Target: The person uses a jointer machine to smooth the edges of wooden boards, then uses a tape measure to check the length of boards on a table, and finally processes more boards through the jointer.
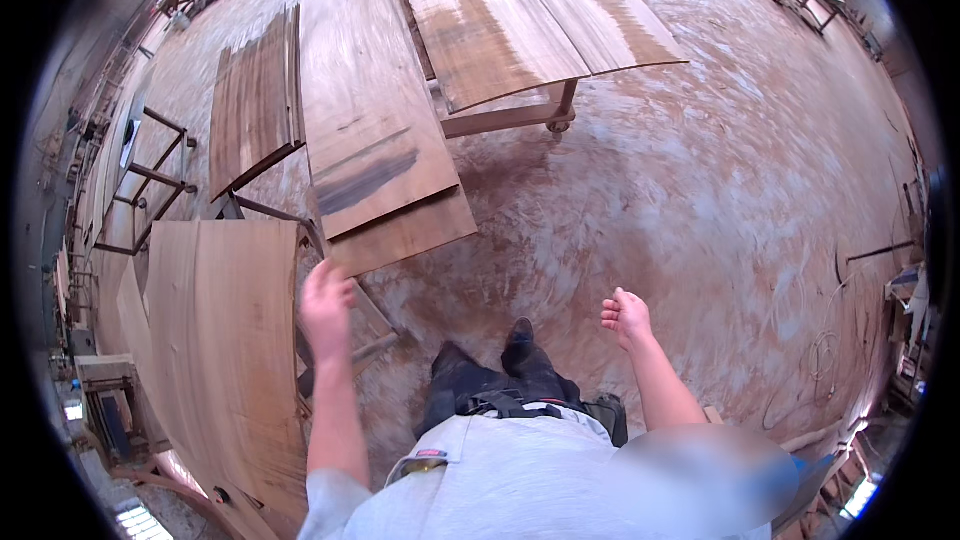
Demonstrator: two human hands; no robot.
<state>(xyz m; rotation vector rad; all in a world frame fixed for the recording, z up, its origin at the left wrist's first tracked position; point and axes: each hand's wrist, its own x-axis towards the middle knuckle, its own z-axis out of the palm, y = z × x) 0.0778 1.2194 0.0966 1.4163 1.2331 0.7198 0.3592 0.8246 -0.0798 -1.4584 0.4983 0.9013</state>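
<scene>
My left hand [327,312] is raised at the near end of a stack of wood veneer sheets [375,110]. Its fingers look loosely spread and slightly motion-blurred, with nothing visible in them. Whether it touches the sheet edge I cannot tell. A lower sheet [420,232] sticks out from under the top one, which bears a dark stain. Left of that hand lies a broad stack of brown wood sheets [225,330]. My right hand [626,318] hangs over the floor on the right, fingers curled in and apparently holding nothing.
Pale and brown sheets [530,20] rest on a wheeled cart [510,118] ahead. Darker sheets [255,100] lie on a stand at the left. A metal frame cart [150,180] stands farther left. The floor [720,190] is dusty; a cable [825,355] lies at right.
</scene>
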